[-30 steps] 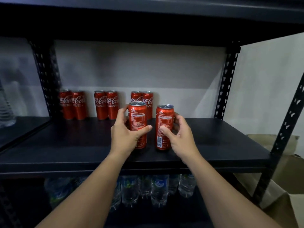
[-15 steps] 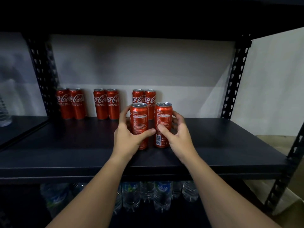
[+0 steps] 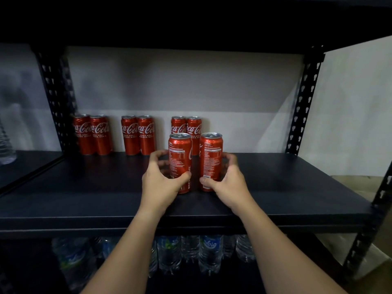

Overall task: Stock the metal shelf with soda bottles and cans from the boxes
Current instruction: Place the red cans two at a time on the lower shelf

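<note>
Two red soda cans stand upright on the black metal shelf (image 3: 89, 194), in front of a pair at the back. My left hand (image 3: 161, 181) grips the left can (image 3: 179, 153) low down, thumb in front and fingers curled behind. The right can (image 3: 211, 153) is held the same way by my right hand (image 3: 229, 183). A narrow gap separates the two cans. Along the back wall stand three pairs of red cans: one at the left (image 3: 92, 134), one in the middle (image 3: 137, 134), one behind the held cans (image 3: 186, 126).
Black perforated uprights stand at the back left (image 3: 55, 98) and back right (image 3: 301, 102). Water bottles (image 3: 209, 253) fill the shelf below. A clear bottle (image 3: 5, 147) sits on the neighbouring shelf at far left. A cardboard box (image 3: 364, 187) lies at the right.
Both hands slid the two cans further back on the shelf and closer together, then set them slightly apart. The camera moved nearer and lower.
</note>
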`<state>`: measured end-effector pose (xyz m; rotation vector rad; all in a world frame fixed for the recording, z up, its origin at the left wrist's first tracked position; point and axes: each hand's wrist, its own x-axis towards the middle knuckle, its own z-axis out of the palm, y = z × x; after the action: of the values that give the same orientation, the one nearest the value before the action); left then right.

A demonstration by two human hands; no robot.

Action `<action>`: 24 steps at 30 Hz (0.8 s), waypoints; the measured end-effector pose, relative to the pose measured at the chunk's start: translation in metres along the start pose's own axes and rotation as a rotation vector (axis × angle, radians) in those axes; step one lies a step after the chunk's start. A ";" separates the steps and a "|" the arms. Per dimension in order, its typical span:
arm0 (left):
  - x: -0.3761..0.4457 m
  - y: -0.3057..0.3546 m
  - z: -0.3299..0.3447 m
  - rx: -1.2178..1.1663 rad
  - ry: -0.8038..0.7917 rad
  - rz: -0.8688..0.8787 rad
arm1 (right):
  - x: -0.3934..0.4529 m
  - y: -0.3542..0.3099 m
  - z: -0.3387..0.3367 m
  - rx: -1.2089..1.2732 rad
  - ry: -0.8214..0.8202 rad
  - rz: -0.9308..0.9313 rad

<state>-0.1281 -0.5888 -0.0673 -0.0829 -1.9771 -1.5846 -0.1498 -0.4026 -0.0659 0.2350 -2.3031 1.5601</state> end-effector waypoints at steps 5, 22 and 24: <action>0.000 0.001 0.001 -0.002 -0.044 0.020 | -0.003 -0.005 0.000 -0.008 0.003 0.005; 0.004 0.001 0.002 0.068 -0.090 0.011 | -0.008 -0.012 0.002 -0.163 0.035 -0.026; 0.005 0.001 0.002 0.094 -0.071 0.007 | -0.009 -0.014 0.003 -0.196 0.056 -0.035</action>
<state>-0.1326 -0.5882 -0.0644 -0.1096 -2.1004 -1.5007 -0.1373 -0.4112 -0.0579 0.1783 -2.3747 1.2968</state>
